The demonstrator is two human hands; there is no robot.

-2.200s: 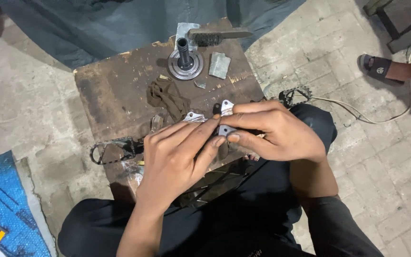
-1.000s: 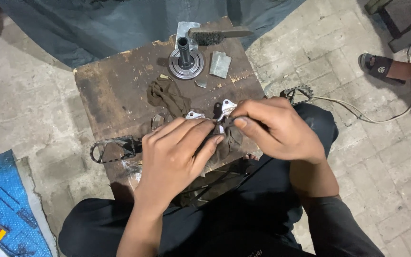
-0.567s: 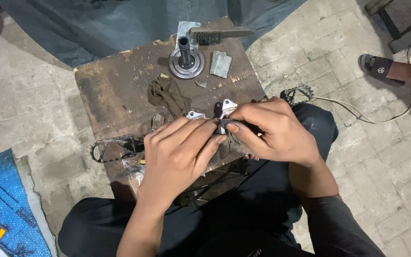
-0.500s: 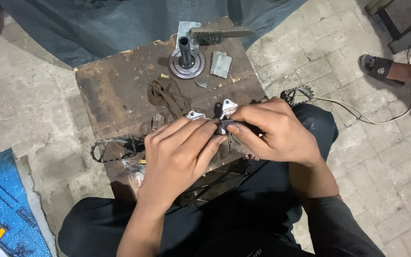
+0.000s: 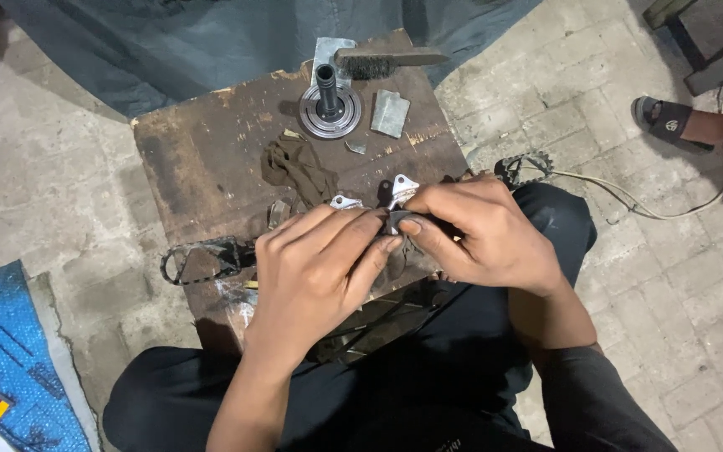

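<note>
Both hands meet in the middle of the frame, over the near edge of a worn wooden table (image 5: 211, 167). The left hand (image 5: 315, 268) and the right hand (image 5: 483, 238) are curled tight, and their fingertips pinch one small dark part (image 5: 397, 223) between them. Two shiny metal tabs stick up just above the fingers, one (image 5: 401, 186) near the right hand and one (image 5: 343, 202) near the left hand. I cannot tell if the tabs and the dark part are one piece.

The part is small and mostly hidden by the fingers. It could slip out, because only the fingertips hold it. It sits right at the table's edge, so it might fall onto the dark trousers or the stone floor (image 5: 688, 276). The metal tabs look thin and pointy, so they could poke a finger if the hands squeeze hard.

A dark crumpled rag (image 5: 294, 167) lies on the table just above the left hand. Further up, at the top middle, stands a round metal disc with a post (image 5: 329, 105), with a wire brush (image 5: 387, 60) and a small flat metal plate (image 5: 390, 113) beside it. A toothed chain ring (image 5: 523, 167) lies on the floor to the upper right of the right hand.
</note>
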